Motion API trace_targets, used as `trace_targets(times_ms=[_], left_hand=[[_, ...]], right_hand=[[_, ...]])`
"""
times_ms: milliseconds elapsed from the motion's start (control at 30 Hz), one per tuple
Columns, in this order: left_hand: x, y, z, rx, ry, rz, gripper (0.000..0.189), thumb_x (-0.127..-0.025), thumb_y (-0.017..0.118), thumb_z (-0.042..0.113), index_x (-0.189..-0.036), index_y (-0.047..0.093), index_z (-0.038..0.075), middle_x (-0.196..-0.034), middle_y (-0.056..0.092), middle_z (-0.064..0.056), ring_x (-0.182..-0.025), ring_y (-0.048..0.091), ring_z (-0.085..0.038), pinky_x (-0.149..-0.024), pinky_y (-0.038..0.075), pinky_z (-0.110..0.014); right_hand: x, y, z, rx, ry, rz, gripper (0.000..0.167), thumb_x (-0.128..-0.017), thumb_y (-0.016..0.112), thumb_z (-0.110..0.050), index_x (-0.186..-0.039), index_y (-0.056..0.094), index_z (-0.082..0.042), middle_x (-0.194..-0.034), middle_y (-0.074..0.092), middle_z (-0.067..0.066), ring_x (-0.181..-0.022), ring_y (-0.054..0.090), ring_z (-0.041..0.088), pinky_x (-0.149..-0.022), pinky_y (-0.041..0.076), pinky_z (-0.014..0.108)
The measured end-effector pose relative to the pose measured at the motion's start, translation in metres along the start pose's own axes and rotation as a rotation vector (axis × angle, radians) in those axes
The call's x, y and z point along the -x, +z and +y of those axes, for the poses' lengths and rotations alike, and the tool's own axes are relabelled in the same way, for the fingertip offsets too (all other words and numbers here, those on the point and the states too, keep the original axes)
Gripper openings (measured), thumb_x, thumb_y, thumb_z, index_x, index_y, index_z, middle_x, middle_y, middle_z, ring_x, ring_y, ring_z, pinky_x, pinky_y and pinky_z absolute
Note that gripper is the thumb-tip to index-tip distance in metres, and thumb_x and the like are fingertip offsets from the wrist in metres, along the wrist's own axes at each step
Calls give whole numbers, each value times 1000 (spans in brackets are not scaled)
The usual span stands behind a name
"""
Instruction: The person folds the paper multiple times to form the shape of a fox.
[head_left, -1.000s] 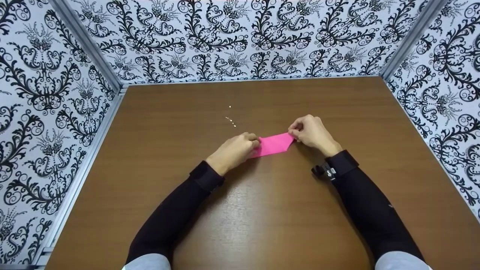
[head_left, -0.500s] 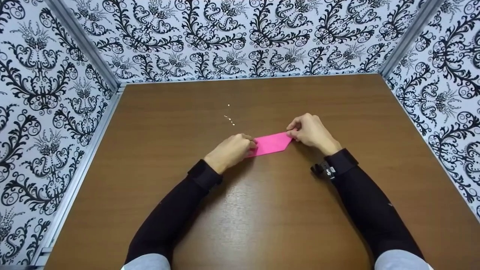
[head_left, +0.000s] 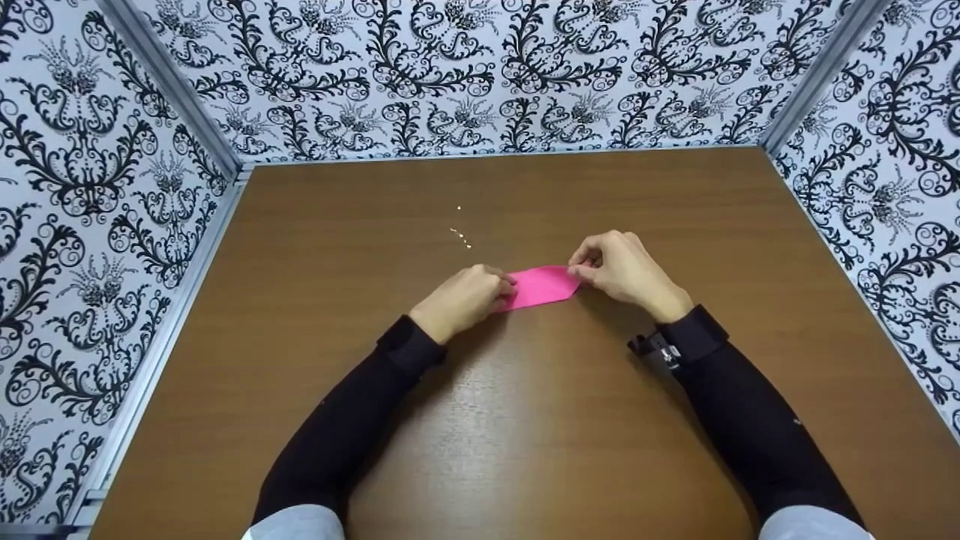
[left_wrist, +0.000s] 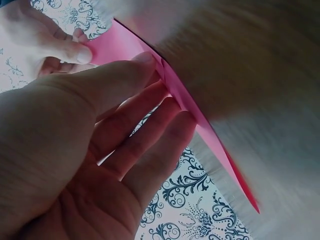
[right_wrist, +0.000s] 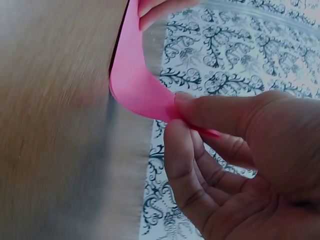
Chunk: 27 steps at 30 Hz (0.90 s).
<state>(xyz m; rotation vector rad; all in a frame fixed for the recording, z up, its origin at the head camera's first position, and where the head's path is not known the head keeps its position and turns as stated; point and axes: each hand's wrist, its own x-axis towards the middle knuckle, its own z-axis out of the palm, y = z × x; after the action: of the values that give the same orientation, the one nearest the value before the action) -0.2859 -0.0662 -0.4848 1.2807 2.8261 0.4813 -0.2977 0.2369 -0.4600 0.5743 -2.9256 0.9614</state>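
Observation:
A folded strip of pink paper (head_left: pixel 541 286) lies near the middle of the wooden table, its right end bent up off the surface. My right hand (head_left: pixel 624 271) pinches that raised end between thumb and index finger; in the right wrist view the paper (right_wrist: pixel 137 87) curves up from the tabletop to the fingertips. Over the left part of the strip rests my left hand (head_left: pixel 466 300). In the left wrist view its thumb and extended fingers (left_wrist: pixel 150 150) press their tips on the paper (left_wrist: pixel 182 95). The paper's left end is mostly hidden under this hand in the head view.
Several tiny white bits (head_left: pixel 461 238) are scattered on the brown table (head_left: pixel 480 420) beyond the left hand. Walls with black scroll patterns (head_left: pixel 450 75) and grey metal posts (head_left: pixel 169 82) enclose the back and sides.
My right hand has shifted slightly left with the pinched end, and the paper's right end now bows upward. The left hand moved slightly left with the paper early on, then stayed nearly still.

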Motion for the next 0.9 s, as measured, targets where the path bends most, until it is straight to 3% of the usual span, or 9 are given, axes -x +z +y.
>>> trace_targets(times_ms=[233, 533, 900], left_hand=[[1, -1, 2, 8, -6, 3, 21, -111, 81, 12, -128, 88, 2, -137, 85, -21, -128, 84, -38, -111, 69, -48], [3, 0, 4, 11, -11, 14, 25, -109, 82, 13, -132, 87, 2, -137, 85, -22, -127, 84, -38, -111, 69, -46], [2, -1, 3, -21, 37, 47, 15, -111, 81, 11, -116, 91, 2, -129, 87, -20, -116, 87, -36, -102, 72, -45]], right_hand=[[11, -1, -15, -6, -72, -62, 7, -104, 90, -14, -110, 91, -12, -97, 86, 4, -88, 78, 24, -77, 59, 28], [15, 3, -23, 13, -206, -87, 5, -100, 94, -14, -104, 91, -12, -92, 83, 1, -82, 71, 15, -74, 56, 27], [18, 24, -28, 13, -301, -174, 9, -99, 93, -8, -98, 87, -14, -101, 79, 3, -93, 77, 17, -84, 66, 33]])
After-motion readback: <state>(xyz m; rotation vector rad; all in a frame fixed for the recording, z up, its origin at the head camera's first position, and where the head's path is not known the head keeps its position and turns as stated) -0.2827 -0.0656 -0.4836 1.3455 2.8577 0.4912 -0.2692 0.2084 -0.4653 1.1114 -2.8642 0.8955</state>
